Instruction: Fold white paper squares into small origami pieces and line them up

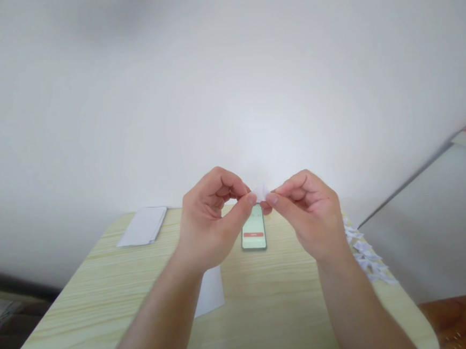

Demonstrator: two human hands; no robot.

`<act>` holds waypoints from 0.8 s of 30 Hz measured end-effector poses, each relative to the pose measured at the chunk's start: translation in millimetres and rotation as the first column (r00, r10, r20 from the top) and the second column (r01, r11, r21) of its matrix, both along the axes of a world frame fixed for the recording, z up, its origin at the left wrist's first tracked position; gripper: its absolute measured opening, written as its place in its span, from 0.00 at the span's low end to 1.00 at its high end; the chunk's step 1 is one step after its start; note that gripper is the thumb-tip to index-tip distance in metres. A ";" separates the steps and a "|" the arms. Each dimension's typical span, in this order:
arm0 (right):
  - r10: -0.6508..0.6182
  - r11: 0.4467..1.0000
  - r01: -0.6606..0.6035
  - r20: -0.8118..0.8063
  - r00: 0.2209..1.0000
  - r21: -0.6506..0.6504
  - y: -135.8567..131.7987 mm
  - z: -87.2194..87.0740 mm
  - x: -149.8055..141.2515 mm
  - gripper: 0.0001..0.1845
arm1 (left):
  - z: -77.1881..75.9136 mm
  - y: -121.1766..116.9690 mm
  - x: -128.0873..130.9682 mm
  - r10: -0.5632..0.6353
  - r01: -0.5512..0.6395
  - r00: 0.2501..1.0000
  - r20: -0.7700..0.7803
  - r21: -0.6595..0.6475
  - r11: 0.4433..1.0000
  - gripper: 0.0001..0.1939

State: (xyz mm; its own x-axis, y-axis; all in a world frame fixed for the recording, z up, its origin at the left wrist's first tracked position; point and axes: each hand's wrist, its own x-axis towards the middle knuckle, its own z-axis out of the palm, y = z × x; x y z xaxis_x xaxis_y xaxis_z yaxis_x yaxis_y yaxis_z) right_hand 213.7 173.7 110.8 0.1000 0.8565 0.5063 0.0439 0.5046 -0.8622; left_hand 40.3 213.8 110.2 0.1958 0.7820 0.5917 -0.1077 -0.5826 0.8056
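Note:
Between my two hands, raised over the table, is a small folded piece of white paper. My left hand pinches its left side between thumb and forefinger. On the other side, the thumb and fingertips of my right hand pinch its right corner. Below and behind the paper lies a phone with a lit, pale green screen and a red bar. A white sheet of paper rests on the table, partly covered by my left forearm.
A stack of white paper sheets lies at the table's back left. Several small folded white paper pieces sit along the right edge, partly behind my right arm. The wooden table stands against a white wall.

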 end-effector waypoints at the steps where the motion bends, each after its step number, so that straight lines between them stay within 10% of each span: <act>1: 0.012 1.000 -0.012 -0.004 1.000 0.004 0.2 0.3 0.4 0.08 | -0.5 0.6 -0.1 -0.002 0.002 1.000 0.003 -0.002 1.000 0.09; 24: 0.134 0.988 -0.131 0.042 0.990 -0.081 9.0 2.1 12.5 0.06 | 3.4 -3.2 -4.1 -0.027 0.040 0.993 -0.114 0.114 0.993 0.07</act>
